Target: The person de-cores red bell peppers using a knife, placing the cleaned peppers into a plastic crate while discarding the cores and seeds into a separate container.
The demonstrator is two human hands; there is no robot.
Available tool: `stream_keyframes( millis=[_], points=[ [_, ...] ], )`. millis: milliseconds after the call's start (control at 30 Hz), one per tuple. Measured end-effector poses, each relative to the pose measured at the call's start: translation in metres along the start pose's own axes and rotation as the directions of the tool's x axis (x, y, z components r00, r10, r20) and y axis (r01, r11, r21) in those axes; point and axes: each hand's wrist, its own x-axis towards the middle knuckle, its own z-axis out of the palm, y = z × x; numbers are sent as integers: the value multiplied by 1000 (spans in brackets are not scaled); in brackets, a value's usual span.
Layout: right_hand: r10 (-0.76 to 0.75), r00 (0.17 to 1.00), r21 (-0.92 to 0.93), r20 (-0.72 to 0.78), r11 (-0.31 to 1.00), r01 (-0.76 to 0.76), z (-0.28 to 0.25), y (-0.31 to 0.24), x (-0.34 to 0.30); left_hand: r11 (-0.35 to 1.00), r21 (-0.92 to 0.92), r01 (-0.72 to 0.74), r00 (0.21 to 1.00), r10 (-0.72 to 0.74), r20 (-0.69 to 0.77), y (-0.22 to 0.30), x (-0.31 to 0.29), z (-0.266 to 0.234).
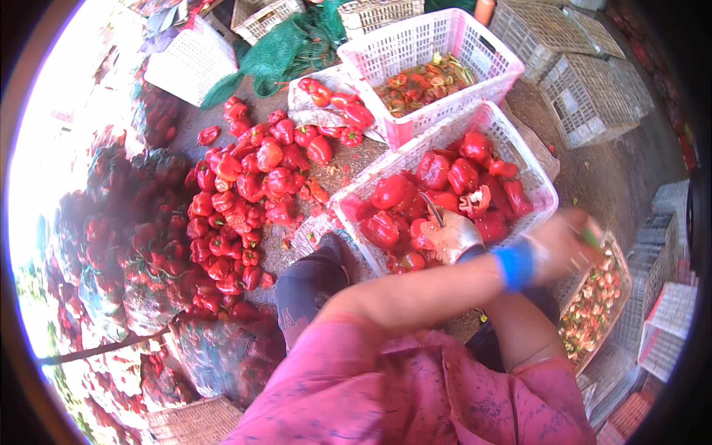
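Observation:
My right hand [449,236], in a pale stained glove, is closed on a small curved knife [432,210] over a white crate [546,182] of red peppers [393,191]. A cut-open pepper [475,200] with its pale inside showing lies just beyond that hand. My left arm, with a blue wristband, crosses over the right one. Blurred by motion, my left hand [565,243] is above the near edge of a crate [621,278] of pepper scraps. A small green pepper stem [591,237] shows at its fingers.
A pile of red peppers [245,185] lies on the ground at left, beside full net sacks [141,237]. Behind the pepper crate, another white crate [437,33] holds scraps. Stacked crates [593,96] stand at right; green netting [285,55] lies at the back.

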Motion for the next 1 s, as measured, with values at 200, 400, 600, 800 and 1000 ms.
stream_keyframes(
  millis=[200, 400, 600, 800, 1000],
  points=[
    [200, 964, 441, -177, 891, -104, -23, 14, 16, 955, 290, -68, 973, 127, -190, 13, 12, -61],
    [459, 886, 762, -59, 595, -257, -62, -15, -5, 941, 19, 339, 164, -40, -986, -112, -66, -343],
    [609, 789, 739, -75, 565, -367, -62, -30, 21, 452, -344, 823, -212, -317, -924, -332, -168, -500],
    [685, 727, 788, -39, 469, -399, -53, -18, 44, 376, -367, 851, -206, -404, -891, -388, -145, -531],
    [712, 698, 718, -74, 524, -459, -35, -34, 66, 678, -372, 634, -210, -312, -926, -486, -206, -561]
  ],
)
